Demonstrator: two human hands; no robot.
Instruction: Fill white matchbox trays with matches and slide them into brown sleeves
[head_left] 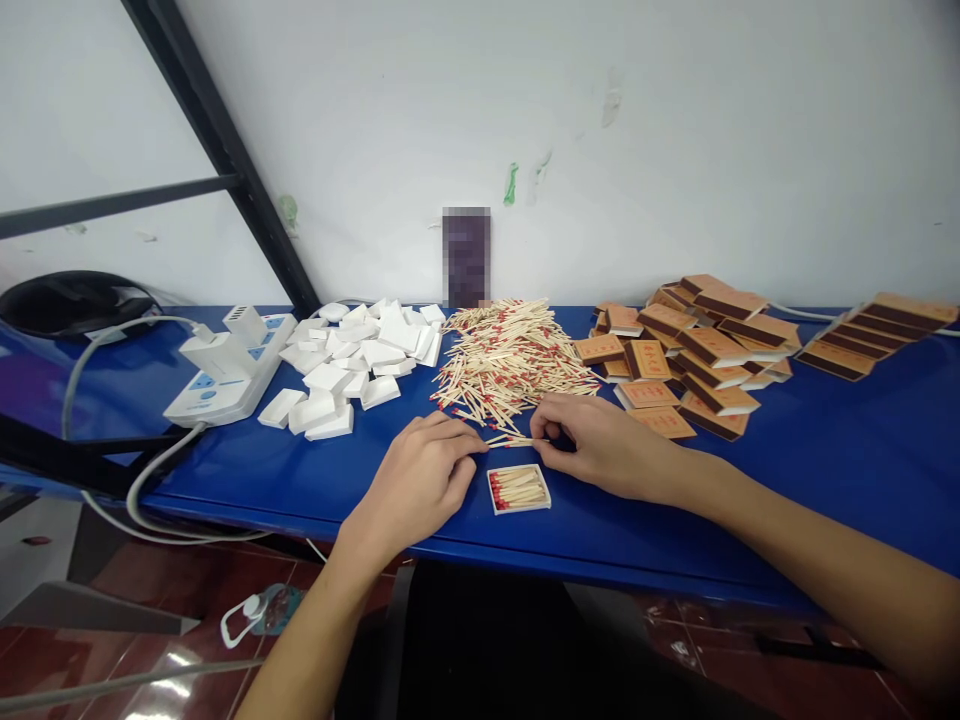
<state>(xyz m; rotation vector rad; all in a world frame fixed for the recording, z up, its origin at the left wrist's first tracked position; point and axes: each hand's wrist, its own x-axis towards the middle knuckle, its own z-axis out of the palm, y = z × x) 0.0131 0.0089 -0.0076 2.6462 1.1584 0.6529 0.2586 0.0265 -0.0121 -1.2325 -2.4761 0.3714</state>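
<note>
A large heap of red-tipped matches (506,355) lies on the blue table (840,450). Just in front of it, my left hand (420,475) and my right hand (600,445) pinch the two ends of a small bundle of matches (510,440), fingers closed on it. Below the bundle, between my hands, sits an open white tray (519,488) with matches lying in it, red heads to the left. Empty white inner trays (360,360) are piled to the left of the heap. Brown outer matchbox sleeves (690,355) are piled to the right.
A white power strip (229,370) with plugs and grey cables sits at the left. A black round object (71,300) lies far left. More brown sleeves (874,335) are stacked far right. A dark phone (466,255) leans on the white wall. A plastic bottle (262,610) lies on the floor.
</note>
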